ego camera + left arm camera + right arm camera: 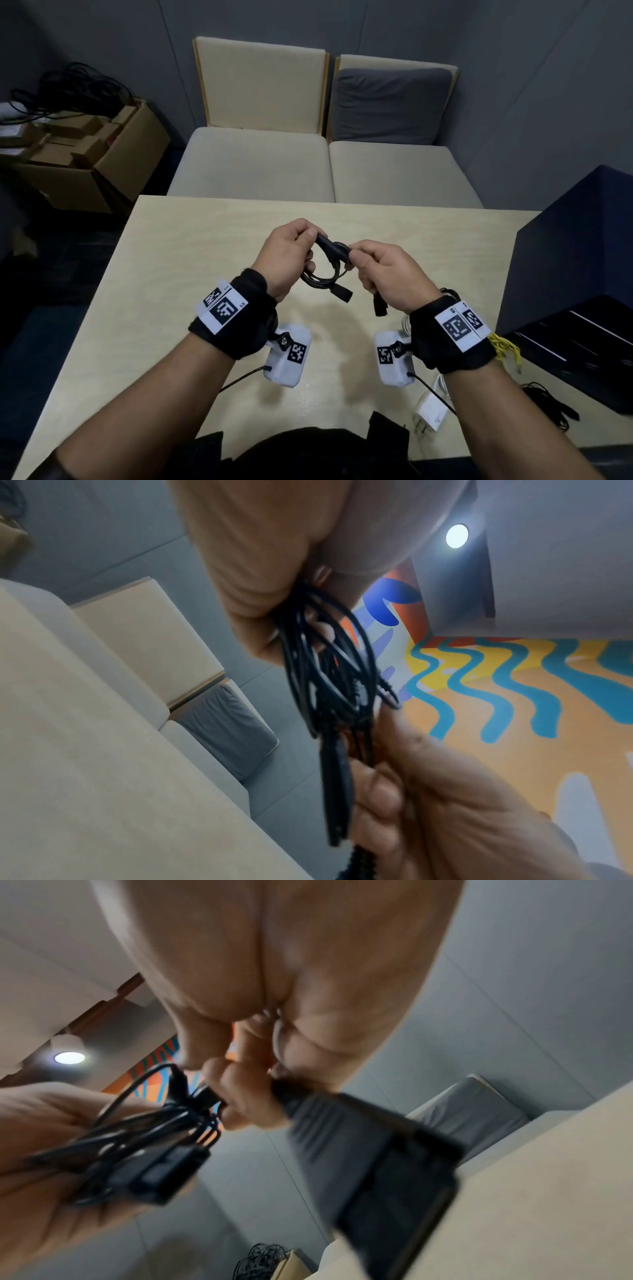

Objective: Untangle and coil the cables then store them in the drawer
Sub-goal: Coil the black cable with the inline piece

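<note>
A black cable (322, 278) wound into a small coil hangs above the light wooden table (191, 260), held between both hands. My left hand (307, 237) pinches the top of the coil, fingers curled round its loops (329, 669). My right hand (356, 256) pinches a black strap at the coil's top, and the strap's loose end (380, 306) hangs below its palm, blurred in the right wrist view (377, 1150). A black plug (343, 294) dangles from the coil. The dark blue drawer unit (568, 274) stands at the right.
By my right forearm lie a white charger (430, 411), a loose black cable (548, 401) and a yellow cable (505, 347). Two cream seats (322, 171) stand behind the table. A cardboard box (89, 154) with a cable tangle sits at the far left.
</note>
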A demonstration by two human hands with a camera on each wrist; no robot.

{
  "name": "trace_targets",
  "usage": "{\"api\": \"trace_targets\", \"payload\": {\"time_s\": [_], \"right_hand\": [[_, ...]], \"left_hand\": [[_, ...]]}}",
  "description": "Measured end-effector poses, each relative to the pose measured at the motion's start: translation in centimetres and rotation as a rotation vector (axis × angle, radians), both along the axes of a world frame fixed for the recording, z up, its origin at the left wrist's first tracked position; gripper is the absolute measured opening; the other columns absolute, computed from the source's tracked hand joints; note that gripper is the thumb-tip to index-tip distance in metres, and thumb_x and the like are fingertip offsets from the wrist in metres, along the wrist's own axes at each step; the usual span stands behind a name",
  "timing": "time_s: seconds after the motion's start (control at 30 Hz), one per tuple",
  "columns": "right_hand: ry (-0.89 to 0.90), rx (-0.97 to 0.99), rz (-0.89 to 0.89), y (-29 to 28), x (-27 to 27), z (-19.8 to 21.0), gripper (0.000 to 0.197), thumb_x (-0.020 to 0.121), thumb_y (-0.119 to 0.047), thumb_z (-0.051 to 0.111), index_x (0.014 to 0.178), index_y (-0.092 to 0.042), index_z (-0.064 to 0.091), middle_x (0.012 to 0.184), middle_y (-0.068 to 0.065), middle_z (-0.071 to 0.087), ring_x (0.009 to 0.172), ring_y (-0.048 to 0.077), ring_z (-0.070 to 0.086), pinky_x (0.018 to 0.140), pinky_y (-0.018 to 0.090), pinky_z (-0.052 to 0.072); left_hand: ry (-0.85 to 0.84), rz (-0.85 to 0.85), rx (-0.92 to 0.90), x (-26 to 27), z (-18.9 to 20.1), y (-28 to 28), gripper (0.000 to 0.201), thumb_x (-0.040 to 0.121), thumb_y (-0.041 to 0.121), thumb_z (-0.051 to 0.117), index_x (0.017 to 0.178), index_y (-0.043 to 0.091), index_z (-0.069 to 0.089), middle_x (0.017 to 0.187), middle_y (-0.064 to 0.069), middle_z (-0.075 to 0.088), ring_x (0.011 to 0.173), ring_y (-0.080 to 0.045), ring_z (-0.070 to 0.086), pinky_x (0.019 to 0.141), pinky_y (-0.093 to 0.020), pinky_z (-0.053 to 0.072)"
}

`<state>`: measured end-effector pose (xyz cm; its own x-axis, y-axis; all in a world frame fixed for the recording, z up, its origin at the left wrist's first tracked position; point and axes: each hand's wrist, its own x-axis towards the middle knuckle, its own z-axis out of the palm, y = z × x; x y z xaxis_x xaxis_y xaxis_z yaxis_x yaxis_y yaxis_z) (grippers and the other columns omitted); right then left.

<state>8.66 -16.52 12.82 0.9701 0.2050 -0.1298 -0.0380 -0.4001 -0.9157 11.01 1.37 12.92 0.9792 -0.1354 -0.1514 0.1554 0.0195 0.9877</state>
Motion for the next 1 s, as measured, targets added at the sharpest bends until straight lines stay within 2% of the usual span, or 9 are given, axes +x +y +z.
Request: {"api": "trace_targets", "payload": {"time_s": [0.13,0.23,0.3,0.37,0.47,0.57,0.63,0.77,1.0], "right_hand": [[0.026,-0.083,0.038,-0.7,-0.3,-0.1,0.009,0.095,-0.016,0.056,0.092,-0.017,0.065,0.062,-0.002,0.058,0.052,0.007,0.051,0.052,0.021,0.038],[0.032,-0.233,0.098,-1.4,-0.2,-0.5,0.014,0.092,-0.02,0.059,0.079,-0.02,0.063,0.078,-0.008,0.061,0.064,0.002,0.051,0.065,0.024,0.038],[-0.023,-0.376,0.078,-1.8,0.1,-1.2,0.017,0.091,-0.025,0.06,0.076,-0.023,0.066,0.095,-0.012,0.056,0.085,0.007,0.054,0.078,0.026,0.039],[-0.042,-0.436,0.009,-1.7,0.4,-1.7,0.018,0.09,-0.026,0.061,0.075,-0.021,0.068,0.096,-0.007,0.056,0.085,0.015,0.056,0.08,0.029,0.043],[0.06,-0.134,-0.149,-1.0,0.4,-1.8,0.018,0.09,-0.014,0.061,0.074,-0.017,0.068,0.076,0.002,0.066,0.066,0.018,0.06,0.075,0.035,0.052],[0.153,0.383,-0.252,0.5,0.1,-1.3,0.018,0.093,0.003,0.052,0.078,-0.001,0.062,0.076,0.012,0.065,0.066,0.022,0.063,0.069,0.034,0.055],[0.192,0.582,-0.268,1.5,0.2,-1.2,0.017,0.094,0.005,0.047,0.082,0.0,0.059,0.078,0.01,0.063,0.063,0.019,0.061,0.063,0.033,0.056],[0.251,0.756,-0.28,2.1,0.4,-1.1,0.016,0.094,0.004,0.046,0.107,-0.001,0.055,0.081,0.006,0.063,0.066,0.017,0.065,0.06,0.032,0.055],[0.294,0.887,-0.281,2.0,0.3,-0.5,0.016,0.094,0.002,0.046,0.084,-0.01,0.049,0.067,0.001,0.064,0.058,0.014,0.063,0.059,0.031,0.057]], "left_hand": [[0.035,0.023,-0.134,-0.2,0.2,-0.5,0.027,0.098,0.002,0.039,0.08,0.004,0.058,0.066,-0.004,0.043,0.048,-0.008,0.031,0.046,-0.02,0.035],[0.07,0.048,-0.255,0.1,0.4,-0.3,0.026,0.099,0.002,0.038,0.081,0.003,0.056,0.07,-0.005,0.04,0.047,-0.006,0.028,0.043,-0.017,0.03],[0.09,0.049,-0.297,0.4,0.6,-0.1,0.025,0.099,0.002,0.037,0.081,0.002,0.055,0.069,-0.005,0.039,0.046,-0.006,0.026,0.042,-0.016,0.027],[0.103,0.041,-0.307,0.4,0.6,-0.1,0.026,0.099,0.001,0.037,0.08,0.003,0.054,0.067,-0.004,0.038,0.047,-0.007,0.024,0.041,-0.016,0.025],[0.112,0.052,-0.332,0.3,0.1,-0.5,0.026,0.1,0.002,0.037,0.08,0.003,0.054,0.066,-0.003,0.038,0.046,-0.006,0.023,0.041,-0.015,0.023],[0.115,0.067,-0.363,0.2,-0.2,-0.7,0.026,0.1,0.002,0.035,0.081,0.003,0.054,0.057,0.004,0.049,0.044,-0.005,0.023,0.04,-0.014,0.023],[0.112,0.069,-0.379,0.3,-0.2,-0.7,0.026,0.101,0.003,0.034,0.082,0.004,0.053,0.052,0.01,0.052,0.044,-0.004,0.023,0.04,-0.014,0.023],[0.085,0.064,-0.375,0.2,-0.1,-1.0,0.027,0.1,0.003,0.035,0.081,0.005,0.053,0.054,0.01,0.054,0.045,-0.005,0.024,0.04,-0.014,0.023],[0.069,0.064,-0.387,0.4,-0.1,-1.1,0.027,0.101,0.003,0.034,0.082,0.004,0.053,0.063,0.004,0.055,0.044,-0.004,0.025,0.04,-0.013,0.026]]}}
